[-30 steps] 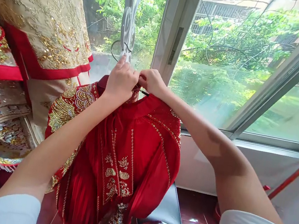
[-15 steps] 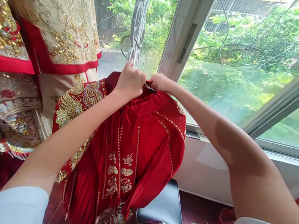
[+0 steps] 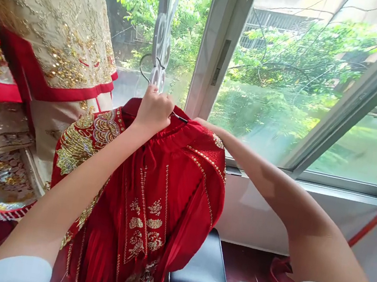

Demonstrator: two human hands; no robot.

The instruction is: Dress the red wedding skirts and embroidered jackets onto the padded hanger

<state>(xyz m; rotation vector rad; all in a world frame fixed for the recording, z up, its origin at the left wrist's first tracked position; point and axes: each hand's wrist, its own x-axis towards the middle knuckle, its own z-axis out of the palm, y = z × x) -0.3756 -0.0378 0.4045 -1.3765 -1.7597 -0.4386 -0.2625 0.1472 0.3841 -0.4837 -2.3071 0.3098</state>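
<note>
My left hand [image 3: 155, 109] is closed around the neck of a clothes hanger [image 3: 145, 68], whose metal hook rises above the fist. From the hanger hangs a red outfit [image 3: 153, 174] with gold embroidery on the shoulder and beaded motifs down its pleated front. A gathered red waistband lies across the top, by the hanger's dark clip [image 3: 180, 118]. My right hand [image 3: 206, 124] is at the far side of the outfit's right shoulder; red cloth hides its fingers.
Cream-and-gold embroidered garments [image 3: 64, 36] with red trim hang at the left. A black-seated chair [image 3: 202, 260] stands below the outfit. Ahead are sliding windows [image 3: 271, 102] and a scrolled metal bar [image 3: 161, 29]. A red cloth item [image 3: 281, 276] lies on the tiled floor.
My right hand has slid from beside the hanger clip to behind the outfit's right shoulder. My left hand keeps its hold on the hanger. The view has shifted slightly right.
</note>
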